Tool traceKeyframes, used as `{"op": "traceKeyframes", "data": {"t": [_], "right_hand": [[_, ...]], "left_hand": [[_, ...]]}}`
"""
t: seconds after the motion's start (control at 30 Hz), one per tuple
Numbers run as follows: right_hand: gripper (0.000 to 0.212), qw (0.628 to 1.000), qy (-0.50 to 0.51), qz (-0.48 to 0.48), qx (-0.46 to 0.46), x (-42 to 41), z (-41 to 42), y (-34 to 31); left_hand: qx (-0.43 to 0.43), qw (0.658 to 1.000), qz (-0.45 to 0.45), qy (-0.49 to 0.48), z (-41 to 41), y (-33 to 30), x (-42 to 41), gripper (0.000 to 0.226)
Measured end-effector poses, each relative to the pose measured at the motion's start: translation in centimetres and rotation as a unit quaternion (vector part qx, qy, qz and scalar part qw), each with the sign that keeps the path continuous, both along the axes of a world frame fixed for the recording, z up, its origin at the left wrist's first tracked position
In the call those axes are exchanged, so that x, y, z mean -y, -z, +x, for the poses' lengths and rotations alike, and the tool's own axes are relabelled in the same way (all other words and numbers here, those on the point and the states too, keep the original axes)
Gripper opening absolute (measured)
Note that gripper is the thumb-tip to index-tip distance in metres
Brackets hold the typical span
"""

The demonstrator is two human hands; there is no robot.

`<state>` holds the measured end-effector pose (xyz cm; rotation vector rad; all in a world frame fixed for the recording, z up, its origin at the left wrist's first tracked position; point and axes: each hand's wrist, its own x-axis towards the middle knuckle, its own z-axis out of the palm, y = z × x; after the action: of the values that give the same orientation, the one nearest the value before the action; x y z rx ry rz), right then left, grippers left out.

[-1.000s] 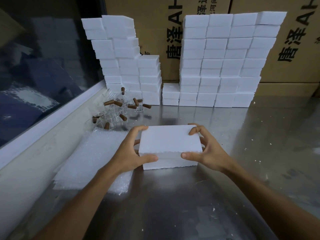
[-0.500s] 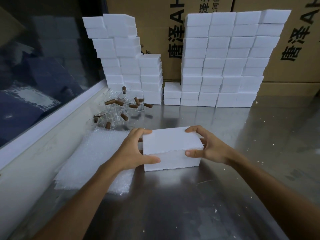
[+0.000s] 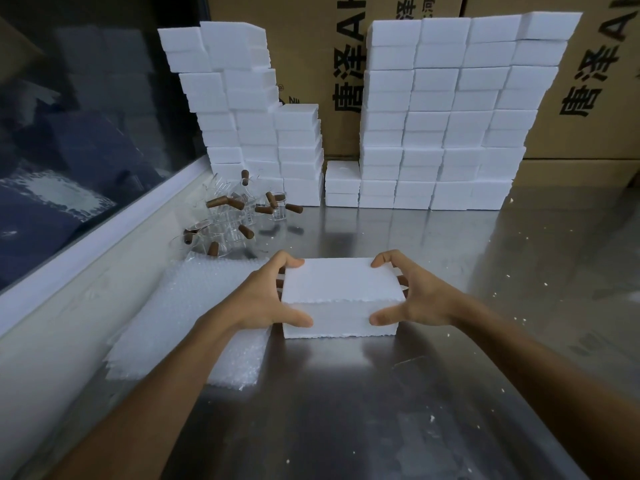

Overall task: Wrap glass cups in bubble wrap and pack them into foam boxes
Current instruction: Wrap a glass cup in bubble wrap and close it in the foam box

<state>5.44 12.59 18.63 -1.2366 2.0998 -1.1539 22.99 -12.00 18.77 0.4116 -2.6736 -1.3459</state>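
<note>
Holding a closed foam box (image 3: 341,299) on the table, the left hand (image 3: 263,299) and right hand (image 3: 412,299) pinch its two ends, thumbs on the near face. Compared with a second ago the grip is unchanged; the seam has not opened. Contents are hidden. Cups (image 3: 235,216) and bubble wrap (image 3: 194,306) lie toward the left edge.

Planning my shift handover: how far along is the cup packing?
Done, seemingly: tall stacks of closed white foam boxes, contents unseen. In hand: left hand and right hand grip one white foam box on the steel table. Left: unwrapped clear glass cups with brown handles behind the bubble wrap sheets.
</note>
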Motion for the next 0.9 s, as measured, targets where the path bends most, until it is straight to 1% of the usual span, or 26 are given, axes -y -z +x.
{"op": "traceKeyframes", "data": {"t": [0.13,0.27,0.37,0.47,0.9], "right_hand": [[0.079,0.999,-0.006,0.02,-0.034,0.57,-0.11,-0.24],[0.088,0.999,0.006,0.016,-0.052,0.26,-0.39,0.39],[0.088,0.999,0.007,0.025,-0.046,0.22,-0.56,0.09],[0.088,0.997,0.003,0.042,-0.058,0.42,-0.66,-0.35],[0.088,0.998,-0.019,0.054,-0.026,0.08,-0.87,0.14]], "left_hand": [[-0.005,1.0,0.014,-0.005,0.24,0.33,0.26,0.092],[0.002,1.0,0.022,-0.006,0.09,0.18,0.1,0.097],[0.001,1.0,0.008,-0.004,0.14,0.36,-0.36,0.096],[0.004,1.0,-0.001,-0.004,0.2,0.53,-0.49,0.097],[0.015,1.0,0.02,0.002,0.28,0.29,-0.53,0.095]]}}
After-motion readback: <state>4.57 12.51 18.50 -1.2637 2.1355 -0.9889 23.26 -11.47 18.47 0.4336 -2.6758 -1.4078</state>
